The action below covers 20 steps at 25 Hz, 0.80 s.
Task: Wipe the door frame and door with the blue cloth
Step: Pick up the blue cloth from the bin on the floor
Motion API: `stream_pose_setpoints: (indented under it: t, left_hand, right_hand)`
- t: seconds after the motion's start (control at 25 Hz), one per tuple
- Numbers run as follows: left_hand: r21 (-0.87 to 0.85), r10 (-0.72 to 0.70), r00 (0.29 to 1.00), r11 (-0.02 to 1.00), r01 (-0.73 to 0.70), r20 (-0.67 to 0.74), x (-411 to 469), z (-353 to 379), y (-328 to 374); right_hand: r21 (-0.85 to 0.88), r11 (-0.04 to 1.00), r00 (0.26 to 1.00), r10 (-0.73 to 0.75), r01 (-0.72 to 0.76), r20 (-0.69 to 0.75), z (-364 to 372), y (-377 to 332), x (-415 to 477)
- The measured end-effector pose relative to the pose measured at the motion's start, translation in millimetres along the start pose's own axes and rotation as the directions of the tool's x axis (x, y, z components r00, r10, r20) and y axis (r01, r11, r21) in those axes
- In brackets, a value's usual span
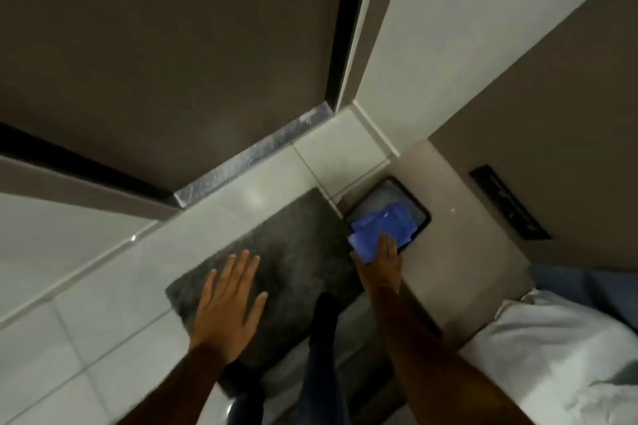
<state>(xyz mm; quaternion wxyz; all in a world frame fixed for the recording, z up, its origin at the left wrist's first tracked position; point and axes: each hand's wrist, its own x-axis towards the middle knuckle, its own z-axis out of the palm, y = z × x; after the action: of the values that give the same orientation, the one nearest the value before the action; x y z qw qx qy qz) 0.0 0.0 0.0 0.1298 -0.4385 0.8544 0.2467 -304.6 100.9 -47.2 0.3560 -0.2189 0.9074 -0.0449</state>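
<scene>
Tiled floor below; left hand [230, 290] splayed, empty; right hand [381, 260] reaches onto blue cloth [379, 226], grip unclear.

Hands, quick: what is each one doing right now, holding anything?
Left hand: open, fingers spread, holding nothing, over the grey mat.
Right hand: open, reaching onto the blue cloth in the black bin; not gripping it yet.

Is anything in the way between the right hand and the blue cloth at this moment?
Nothing visible. The right hand already reaches the blue cloth, which lies in a dark bin on the floor, its fingers over the cloth's near edge. The left hand hovers apart, open, over the grey mat.
</scene>
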Motion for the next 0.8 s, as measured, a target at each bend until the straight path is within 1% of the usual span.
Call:
stream_pose_setpoints:
  t: [0.04,0.08,0.16,0.2,0.24,0.28,0.36,0.4,0.44,0.48,0.52,0.56,0.64,0.72,0.8]
  left_hand:
    - [-0.027,-0.016,0.999,0.999,0.017,0.046,2,15,1]
    - [-0.029,-0.031,0.999,0.999,0.032,0.031,5,32,1]
    - [0.010,-0.068,0.997,0.998,0.067,0.043,4,61,2]
    - [-0.001,-0.084,0.995,0.996,0.084,0.054,4,74,3]
    - [-0.020,-0.074,0.996,0.997,0.075,0.046,4,78,4]
    - [-0.029,-0.059,0.997,0.998,0.060,0.058,4,78,3]
    - [-0.034,-0.022,1.000,0.999,0.023,0.014,9,81,10]
    - [-0.032,-0.115,0.993,0.993,0.115,0.016,12,87,-15]
    - [-0.036,-0.186,0.982,0.982,0.186,0.014,13,88,-26]
    - [-0.038,-0.187,0.982,0.982,0.187,0.004,11,88,-26]
    - [-0.033,-0.193,0.981,0.981,0.193,0.018,8,85,-29]
    - [-0.026,-0.201,0.979,0.979,0.202,0.039,7,85,-30]
    - [-0.042,-0.224,0.974,0.973,0.226,0.037,7,72,-31]
    - [-0.047,-0.289,0.957,0.956,0.289,0.014,3,47,-41]
    - [-0.062,-0.376,0.926,0.926,0.373,-0.037,-11,4,-57]
  right_hand:
    - [0.051,0.999,1.000,-0.002,0.002,-0.002,9,6,22]
    - [0.058,0.998,1.000,0.001,-0.002,0.022,20,8,39]
    - [0.018,1.000,0.998,0.001,-0.002,0.069,32,18,77]
    - [-0.017,1.000,0.997,-0.016,0.017,0.072,37,21,93]
    - [-0.063,0.998,0.998,-0.019,0.023,0.059,35,22,100]
    - [-0.110,0.993,1.000,-0.030,0.030,0.002,36,22,105]
    - [-0.106,0.994,0.998,-0.029,0.023,-0.051,28,27,115]
    - [-0.048,0.996,0.996,-0.069,0.071,0.049,54,7,131]
    - [-0.007,0.995,0.993,-0.102,0.103,0.066,74,4,139]
    - [0.010,0.995,0.993,-0.103,0.103,0.057,76,10,132]
    - [0.016,0.998,0.997,-0.063,0.062,0.042,84,18,129]
    - [0.054,0.998,0.999,-0.027,0.025,0.046,82,27,128]
    - [0.144,0.989,0.997,0.028,-0.037,0.065,63,35,128]
    - [0.243,0.967,0.997,0.076,-0.073,-0.002,44,24,114]
    - [0.359,0.933,0.997,0.059,-0.036,-0.054,21,-3,89]
